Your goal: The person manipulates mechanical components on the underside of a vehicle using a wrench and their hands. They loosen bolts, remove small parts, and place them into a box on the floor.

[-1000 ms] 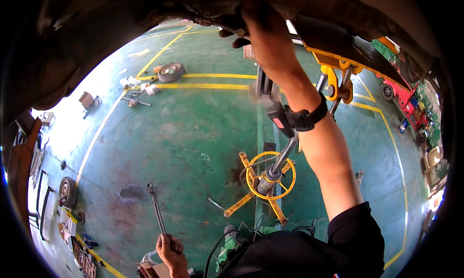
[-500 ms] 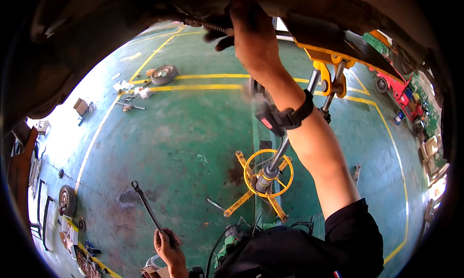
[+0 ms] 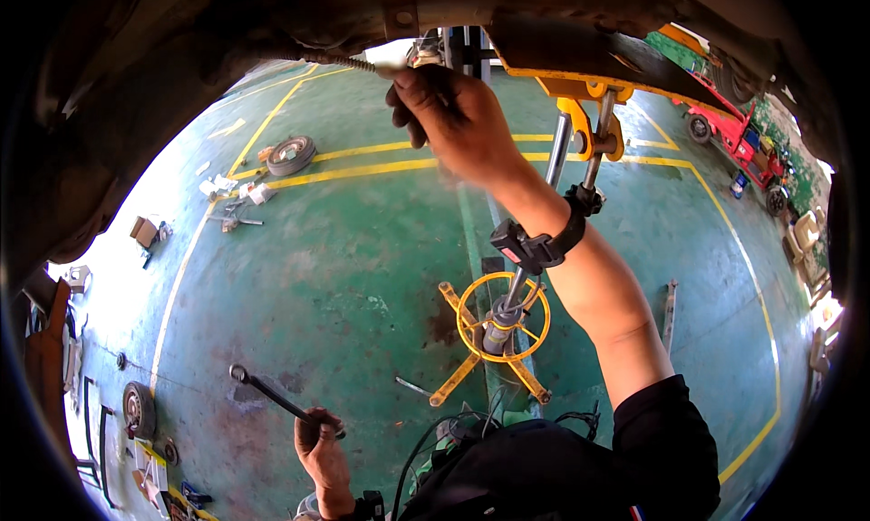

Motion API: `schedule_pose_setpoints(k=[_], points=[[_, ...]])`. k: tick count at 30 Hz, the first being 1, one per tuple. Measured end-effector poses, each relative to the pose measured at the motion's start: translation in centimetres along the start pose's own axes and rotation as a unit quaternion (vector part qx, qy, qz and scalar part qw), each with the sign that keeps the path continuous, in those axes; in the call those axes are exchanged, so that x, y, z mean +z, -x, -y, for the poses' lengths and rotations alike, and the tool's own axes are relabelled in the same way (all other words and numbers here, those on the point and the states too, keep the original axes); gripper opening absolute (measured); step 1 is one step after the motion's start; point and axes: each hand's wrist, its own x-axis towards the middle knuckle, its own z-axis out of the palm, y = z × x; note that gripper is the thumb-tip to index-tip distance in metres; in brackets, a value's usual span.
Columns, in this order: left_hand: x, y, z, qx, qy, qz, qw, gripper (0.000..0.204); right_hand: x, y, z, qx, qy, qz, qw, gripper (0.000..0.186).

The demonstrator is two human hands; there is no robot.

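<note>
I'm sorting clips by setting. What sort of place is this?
Likely a vehicle repair workshop: a tyred wheel and a yellow-legged jack are on the green floor, and the left hand holds a ring-ended wrench.

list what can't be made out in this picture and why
All in the head view:
Part of the wrench handle: covered by the left hand.
Pale tip of the ribbed rod: blurred, at the right hand.
Middle of the silver pole: behind the right forearm.
Detail of the underside overhead: lost in shadow.
Lower body: cut off by the bottom edge.
</note>
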Motion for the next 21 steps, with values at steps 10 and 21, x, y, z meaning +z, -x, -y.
schedule_pose_setpoints(k=[10, 21], points=[[2.1, -3.7, -1.9, -0.042, -0.008, 0.075, 0.996, 0.024, 0.9, 0.1, 1.0, 0.012, -0.019, -0.101, 0.995, 0.024], [6.3, -9.0, -3.6, -0.007, -0.051, 0.212, 0.976, 0.041, 1.8, 0.7, 2.7, 0.194, -0.237, -0.110, 0.946, 0.038]])
